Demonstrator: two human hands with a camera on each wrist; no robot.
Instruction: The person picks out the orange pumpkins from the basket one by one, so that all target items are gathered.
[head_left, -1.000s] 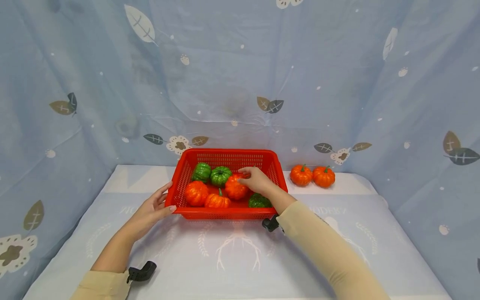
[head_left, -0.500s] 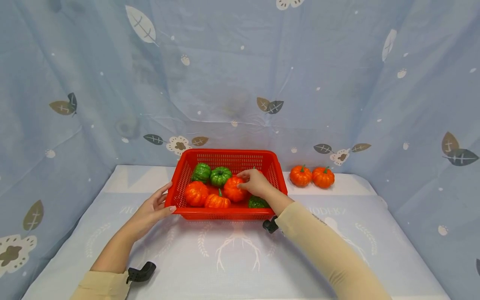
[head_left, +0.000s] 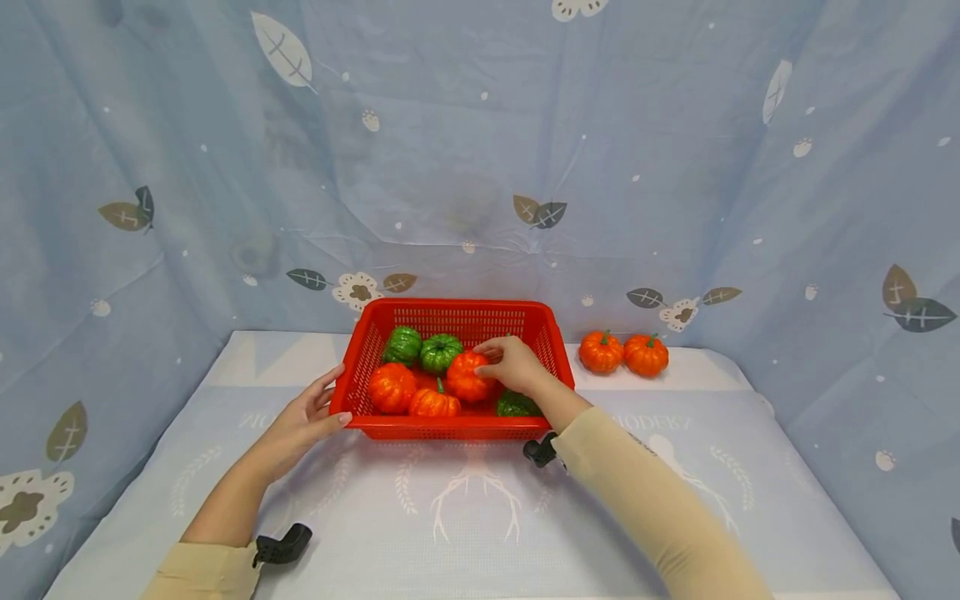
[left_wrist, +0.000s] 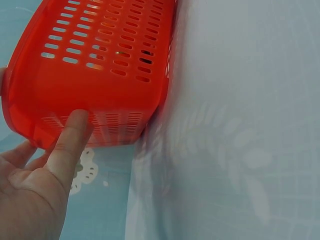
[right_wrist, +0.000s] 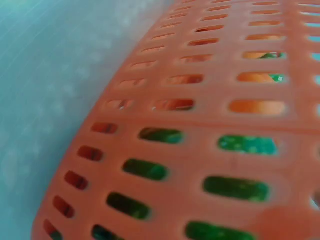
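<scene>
A red slotted plastic basket (head_left: 450, 422) stands on the table with small orange and green pumpkins in it. My right hand (head_left: 517, 367) reaches over the front rim and holds an orange-red pumpkin (head_left: 467, 379), thumb and fingers at its right side. Spread at the basket's left end, my left hand (head_left: 300, 425) touches the rim and outer wall; in the left wrist view a straight finger (left_wrist: 70, 137) presses the red wall. Nearby sit two green pumpkins (head_left: 441, 354), two orange pumpkins (head_left: 392, 388) and a green pumpkin (head_left: 517, 404) partly under my right forearm. Only basket slots fill the right wrist view.
Two more orange pumpkins (head_left: 647, 356) stand side by side on the table (head_left: 450, 533), right of the basket. A blue patterned curtain (head_left: 450, 167) hangs close behind and at both sides. Something with a stem is mostly hidden behind my right hand.
My right hand has come down slightly onto the orange-red pumpkin and closed on it, and the pumpkin has shifted a little left. My left hand and the basket have stayed put.
</scene>
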